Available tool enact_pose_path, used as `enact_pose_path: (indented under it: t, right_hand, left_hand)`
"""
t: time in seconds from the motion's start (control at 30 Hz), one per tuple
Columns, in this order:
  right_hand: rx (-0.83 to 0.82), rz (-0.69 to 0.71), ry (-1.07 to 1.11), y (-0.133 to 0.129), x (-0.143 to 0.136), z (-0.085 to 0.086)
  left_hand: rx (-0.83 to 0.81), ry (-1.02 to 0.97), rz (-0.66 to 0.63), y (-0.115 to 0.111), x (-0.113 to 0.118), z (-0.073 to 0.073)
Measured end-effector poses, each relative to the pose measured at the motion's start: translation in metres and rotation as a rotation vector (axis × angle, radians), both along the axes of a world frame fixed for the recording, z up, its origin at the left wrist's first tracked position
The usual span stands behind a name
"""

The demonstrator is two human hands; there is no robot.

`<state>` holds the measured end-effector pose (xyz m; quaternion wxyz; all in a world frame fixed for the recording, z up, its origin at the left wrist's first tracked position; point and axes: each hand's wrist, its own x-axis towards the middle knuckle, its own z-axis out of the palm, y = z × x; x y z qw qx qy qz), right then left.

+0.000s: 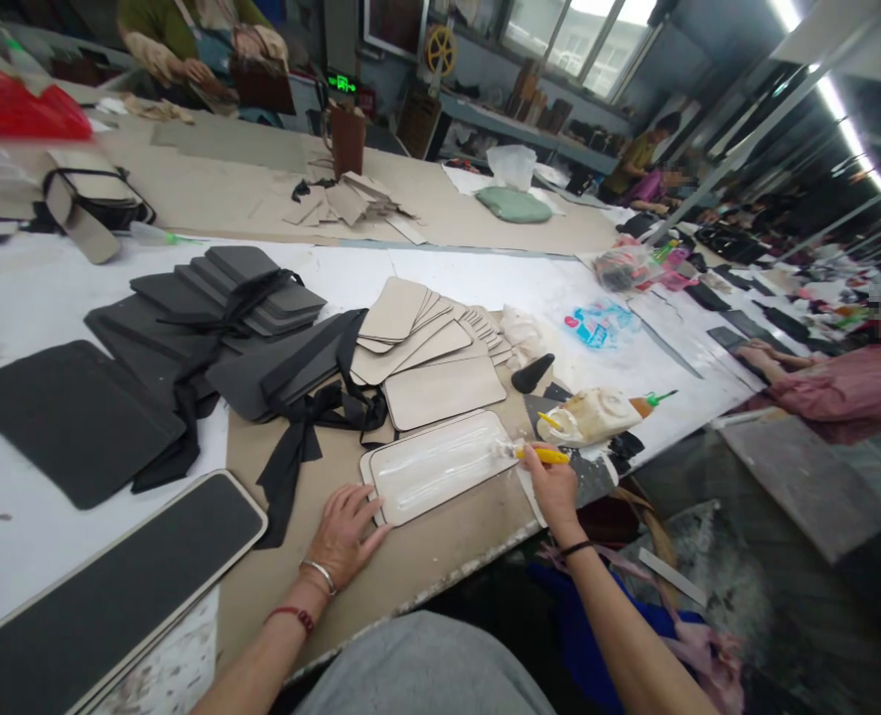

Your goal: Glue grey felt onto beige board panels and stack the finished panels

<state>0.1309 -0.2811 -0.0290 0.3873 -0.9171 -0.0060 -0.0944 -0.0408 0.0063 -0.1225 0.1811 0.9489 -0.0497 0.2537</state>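
My right hand grips a yellow-handled brush, its whitish bristles touching the right end of a pale rounded panel. Wet white streaks run along that panel, and another panel's edge shows beneath it. My left hand rests at the panel's lower left corner, fingers spread, fingertips on its edge. Just beyond lies a fanned stack of beige panels. To the right, a glue-crusted whitish container lies beside a bottle with a green nozzle.
Dark grey panels and black ribbons cover the left side. A long black panel lies front left. Beige scraps and a brown cup stand farther back. Other people work across the table and at right.
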Motion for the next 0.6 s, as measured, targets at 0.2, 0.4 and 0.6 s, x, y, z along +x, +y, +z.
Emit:
enact_pose_path:
  t: [0.2,0.4,0.6]
  right_hand:
    - [-0.071,0.033,-0.039,-0.014,0.023,-0.008]
    - [-0.068,0.177,-0.109,-0.021,0.037,-0.008]
    - [0.096,0.413,-0.134,0.006,0.017,-0.001]
  left_hand:
    - [0.038,-0.002,-0.003,-0.002,0.000,-0.002]
    - [0.098,0.075,0.014,-0.005,-0.002,-0.002]
    - [0.128,0.240,0.067,-0.011,-0.004,0.007]
